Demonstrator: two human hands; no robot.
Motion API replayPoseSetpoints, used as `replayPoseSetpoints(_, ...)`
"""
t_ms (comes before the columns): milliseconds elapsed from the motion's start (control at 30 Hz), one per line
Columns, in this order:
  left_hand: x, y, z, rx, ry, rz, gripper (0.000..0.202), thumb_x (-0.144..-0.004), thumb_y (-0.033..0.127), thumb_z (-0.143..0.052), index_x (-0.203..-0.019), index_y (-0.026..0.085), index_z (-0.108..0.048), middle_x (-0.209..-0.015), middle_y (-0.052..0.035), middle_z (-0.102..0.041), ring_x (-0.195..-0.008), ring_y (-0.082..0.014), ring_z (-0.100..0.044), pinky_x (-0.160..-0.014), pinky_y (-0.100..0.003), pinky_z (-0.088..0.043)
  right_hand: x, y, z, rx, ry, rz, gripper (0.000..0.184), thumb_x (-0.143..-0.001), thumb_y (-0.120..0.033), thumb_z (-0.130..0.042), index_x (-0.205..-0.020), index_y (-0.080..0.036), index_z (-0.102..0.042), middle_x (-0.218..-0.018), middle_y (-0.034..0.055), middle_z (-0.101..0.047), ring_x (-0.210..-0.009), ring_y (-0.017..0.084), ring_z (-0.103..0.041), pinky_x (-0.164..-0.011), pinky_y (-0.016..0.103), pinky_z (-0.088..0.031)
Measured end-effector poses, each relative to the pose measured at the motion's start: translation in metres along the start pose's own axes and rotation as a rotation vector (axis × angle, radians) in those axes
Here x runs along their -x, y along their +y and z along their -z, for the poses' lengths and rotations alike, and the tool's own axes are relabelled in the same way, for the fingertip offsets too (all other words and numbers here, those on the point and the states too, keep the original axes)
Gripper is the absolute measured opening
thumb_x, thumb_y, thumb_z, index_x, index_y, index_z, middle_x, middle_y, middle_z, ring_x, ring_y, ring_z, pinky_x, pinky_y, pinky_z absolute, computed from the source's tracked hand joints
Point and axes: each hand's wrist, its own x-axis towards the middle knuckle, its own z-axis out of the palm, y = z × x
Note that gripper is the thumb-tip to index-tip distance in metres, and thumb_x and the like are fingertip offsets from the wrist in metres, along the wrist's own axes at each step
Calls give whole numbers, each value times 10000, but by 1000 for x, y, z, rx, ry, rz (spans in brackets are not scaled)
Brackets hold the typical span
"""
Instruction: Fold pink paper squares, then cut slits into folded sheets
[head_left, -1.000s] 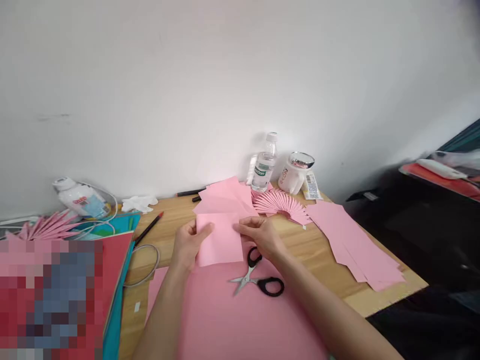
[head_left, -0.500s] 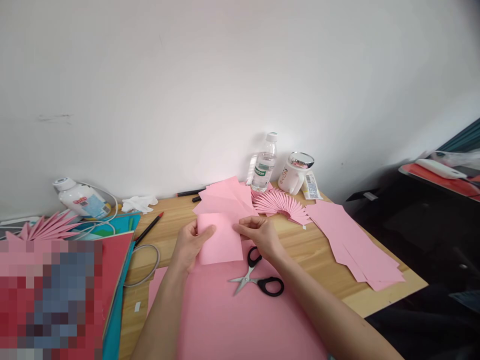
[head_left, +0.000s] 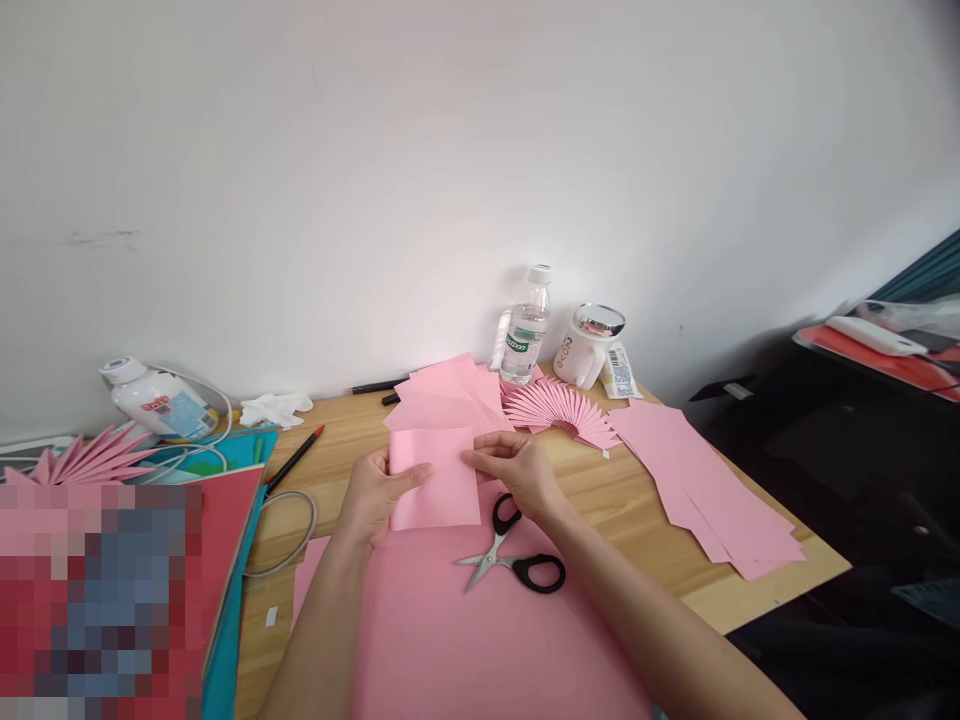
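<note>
Between my hands is a small pink sheet of paper (head_left: 442,495), held up above the table; its left edge looks folded. My left hand (head_left: 375,492) grips that left side, thumb lying across the front and fingers behind. On the right edge, my right hand (head_left: 514,470) pinches the paper between thumb and fingers. Just below lie opened scissors (head_left: 491,562) with black handles, resting on a large pink sheet (head_left: 480,650). Behind the held paper is a pile of pink sheets (head_left: 450,392).
A pleated pink paper fan (head_left: 559,408), water bottle (head_left: 525,335) and white mug (head_left: 586,350) stand at the back. Pink paper pieces (head_left: 705,490) lie on the right near the table edge. At left are a white bottle (head_left: 157,398), a cable (head_left: 313,520) and a black pencil (head_left: 296,458).
My left thumb lies a little lower and flatter on the pink paper. Both hands keep hold of it, and the view has shifted very slightly.
</note>
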Motion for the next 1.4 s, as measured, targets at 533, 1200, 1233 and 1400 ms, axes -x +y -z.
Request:
replayPoseSetpoints(533,2,1,-1,12,15,-6,432,-440,265,-817,-807,105,-657,-765,-86,-706,-635,-202,-642,-556,-297,-521,0,-1,1,19,-42,-5,286,-450,-315,-814,-608,-134,-660,-559,0,-649,-506,104,-575,-551,249,-499)
replayPoseSetpoints(1200,1,1,-2,15,54,-5,415,-418,271,-825,-763,112,-658,-715,-61,-699,-610,-188,-632,-539,-283,-510,1,-3,-1,29,-45,22,261,-473,-297,-806,-599,-134,-645,-515,-28,-599,-494,87,-534,-539,237,-470)
replayPoseSetpoints(1233,1,1,-2,10,56,-6,416,-418,272,-825,-764,112,-657,-717,-61,-699,-609,-186,-631,-537,-281,-510,1,-3,-1,28,-47,22,267,-474,-299,-805,-605,-135,-641,-522,-26,-602,-499,89,-537,-540,237,-469)
replayPoseSetpoints(1400,2,2,-3,-23,58,-23,419,-422,284,-821,-768,109,-662,-733,-79,-701,-610,-196,-633,-529,-286,-507,2,-1,-1,36,-102,30,300,-509,-352,-785,-644,-143,-617,-545,-32,-596,-509,91,-536,-547,239,-469)
